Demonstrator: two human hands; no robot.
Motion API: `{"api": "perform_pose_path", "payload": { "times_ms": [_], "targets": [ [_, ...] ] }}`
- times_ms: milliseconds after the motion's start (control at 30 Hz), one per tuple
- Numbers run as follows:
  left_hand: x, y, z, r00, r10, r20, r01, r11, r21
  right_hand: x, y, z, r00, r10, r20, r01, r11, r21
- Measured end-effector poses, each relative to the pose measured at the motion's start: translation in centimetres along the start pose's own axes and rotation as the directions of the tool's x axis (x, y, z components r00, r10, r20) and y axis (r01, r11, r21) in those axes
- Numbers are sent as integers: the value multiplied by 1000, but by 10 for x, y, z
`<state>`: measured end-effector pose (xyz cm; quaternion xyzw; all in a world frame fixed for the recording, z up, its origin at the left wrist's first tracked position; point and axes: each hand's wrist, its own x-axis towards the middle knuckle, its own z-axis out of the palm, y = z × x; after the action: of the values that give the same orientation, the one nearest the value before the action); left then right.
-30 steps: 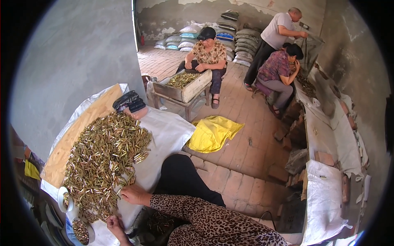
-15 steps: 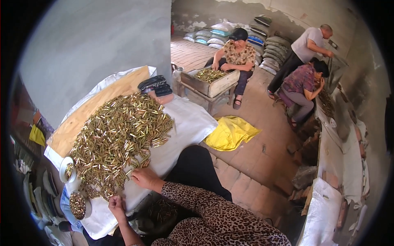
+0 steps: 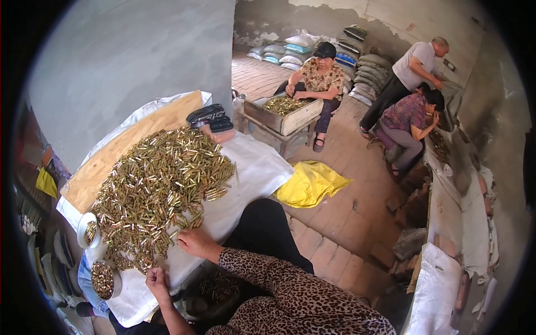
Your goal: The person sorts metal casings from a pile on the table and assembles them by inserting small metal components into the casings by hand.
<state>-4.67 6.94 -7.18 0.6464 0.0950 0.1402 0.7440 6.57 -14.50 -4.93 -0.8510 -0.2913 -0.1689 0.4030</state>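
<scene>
A big heap of small brass-coloured metal tubes [image 3: 159, 184] lies on a white cloth [image 3: 245, 173] over a table. My right hand [image 3: 192, 241] rests at the heap's near edge, fingers bent on some tubes. My left hand [image 3: 156, 277] sits lower at the cloth's front, fingers curled at the heap's near tip; what it holds is too small to tell. Two round white bowls [image 3: 87, 230] [image 3: 104, 278] with tubes inside stand at the left of the heap. My sleeves are leopard-patterned.
A wooden board [image 3: 120, 148] lies under the cloth at the back. A black pouch [image 3: 209, 115] sits at the table's far end. A seated person sorts at a wooden tray [image 3: 282, 114]. Two more people work at the right bench [image 3: 446, 184]. A yellow bag [image 3: 310, 182] lies on the brick floor.
The view has swung slightly, so the heap sits more central. My hands stay at the heap's near edge, with small finger shifts only.
</scene>
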Motion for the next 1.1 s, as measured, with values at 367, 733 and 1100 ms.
{"api": "perform_pose_path", "payload": {
  "times_ms": [367, 733, 1100],
  "targets": [
    [1, -3, -2, 998, 50, 36, -47, 994, -100, -2, -1, 1, 1000, -3, 22, 3, 1000, 13],
    [-2, -3, -1, 999, 33, 22, -33, 999, -16, -6, -5, -4, 1000, -5, 16, 5, 999, 34],
    [7, -10, -21, 982, -14, -188, 43, 987, 152, 5, 17, 37, 997, -72, -4, 71, 987, 143]
  ]
}}
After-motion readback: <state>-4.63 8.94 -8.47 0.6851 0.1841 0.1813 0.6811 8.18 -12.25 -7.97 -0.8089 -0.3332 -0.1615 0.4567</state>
